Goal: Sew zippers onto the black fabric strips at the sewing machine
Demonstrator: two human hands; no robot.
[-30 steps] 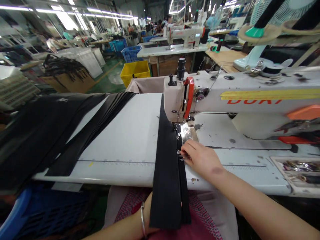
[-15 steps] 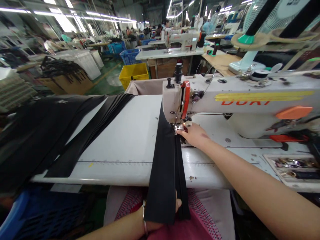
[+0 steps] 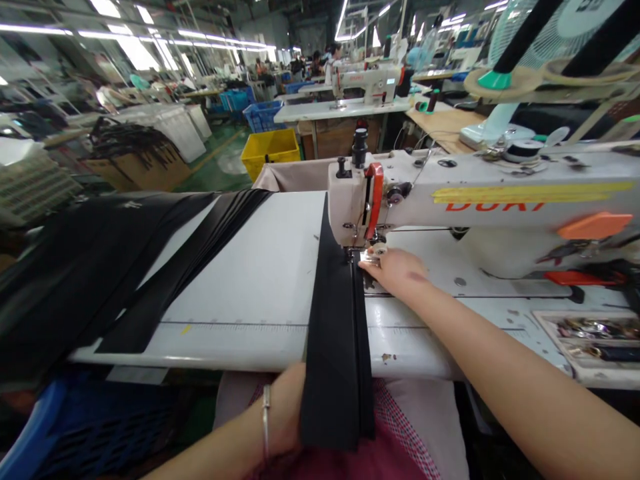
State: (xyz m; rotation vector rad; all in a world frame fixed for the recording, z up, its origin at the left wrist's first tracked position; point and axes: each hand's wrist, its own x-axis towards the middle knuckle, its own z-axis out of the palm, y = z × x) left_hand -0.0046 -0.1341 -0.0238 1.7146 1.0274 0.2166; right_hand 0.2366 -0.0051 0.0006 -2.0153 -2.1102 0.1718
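A long black fabric strip (image 3: 334, 313) runs from under the presser foot of the white sewing machine (image 3: 480, 200) down over the table's front edge into my lap. My right hand (image 3: 395, 270) lies by the needle, fingertips pressing the strip's right edge against the machine bed. My left hand (image 3: 286, 410), a bangle on its wrist, is below the table edge, fingers closed on the strip's lower end, mostly hidden behind the cloth.
A pile of black fabric pieces (image 3: 100, 260) covers the left of the white table (image 3: 250, 267). A tray of small parts (image 3: 590, 333) sits at the right. A blue crate (image 3: 75, 427) stands lower left. Other sewing stations, a yellow bin (image 3: 270, 147) and people are behind.
My right hand moved from the strip near the table's ruler up to the presser foot and stays there. My left hand shifted slightly up along the strip's lower end.
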